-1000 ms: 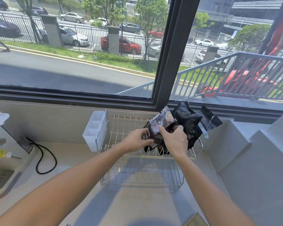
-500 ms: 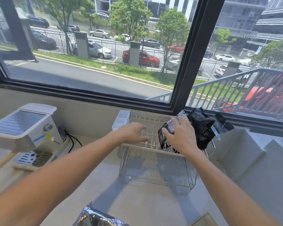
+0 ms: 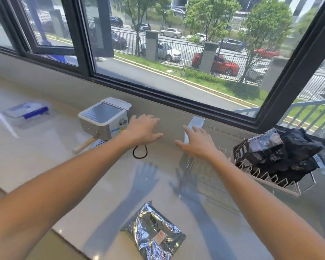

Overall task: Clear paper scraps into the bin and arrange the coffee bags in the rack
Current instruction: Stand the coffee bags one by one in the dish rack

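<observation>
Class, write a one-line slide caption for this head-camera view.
Both empty hands, left and right, hover over the counter; coffee bags fill the rack.

right hand [image 3: 197, 142] off the coffee bags [image 3: 276, 156], both hands empty, silver bag [image 3: 154, 233] now in view

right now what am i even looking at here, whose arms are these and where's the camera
The camera sits on a person's head, looking forward and down, so the two bare arms are that person's own. There is only this one view. The left hand and right hand both hover open over a pale counter under a window; neither has a grip on anything. To the right, a wire rack holds several dark coffee bags. One silver foil bag lies loose on the counter near the person. To the left stand a small white machine and, blurred, a clear box with a blue lid.
</observation>
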